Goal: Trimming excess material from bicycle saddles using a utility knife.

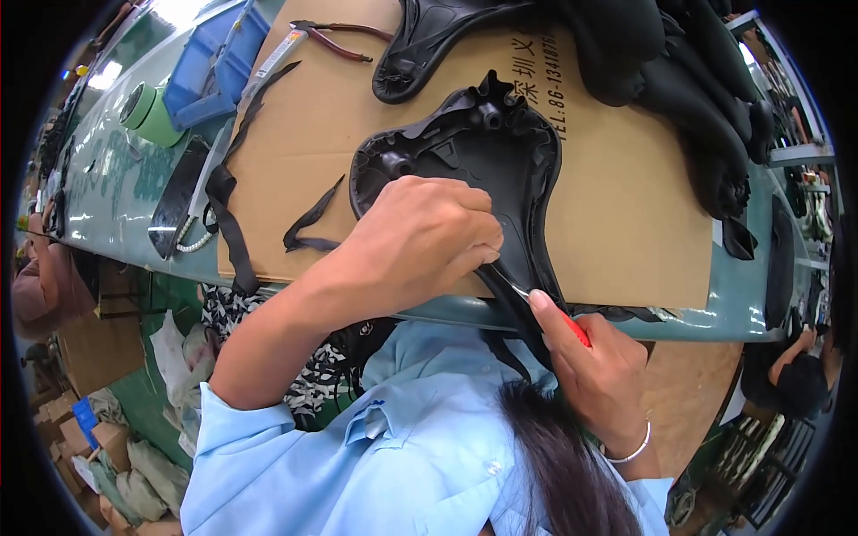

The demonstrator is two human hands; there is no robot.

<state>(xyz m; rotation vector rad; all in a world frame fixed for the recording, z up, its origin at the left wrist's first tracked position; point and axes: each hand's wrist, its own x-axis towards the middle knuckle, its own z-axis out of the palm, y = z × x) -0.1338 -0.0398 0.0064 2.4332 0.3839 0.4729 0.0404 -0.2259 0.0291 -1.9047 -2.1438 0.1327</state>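
Left hand: clamped over black saddle shell, pinning it upside-down on cardboard sheet for trimming; right hand: grasping red-handled knife, blade at shell's narrow end; offcut strips beside; counter beneath

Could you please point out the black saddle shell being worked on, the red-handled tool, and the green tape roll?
black saddle shell [500, 161], head view, on its ribbed underside.
red-handled tool [576, 330], head view, on the red handle in the right hand.
green tape roll [152, 112], head view, on its outer side.
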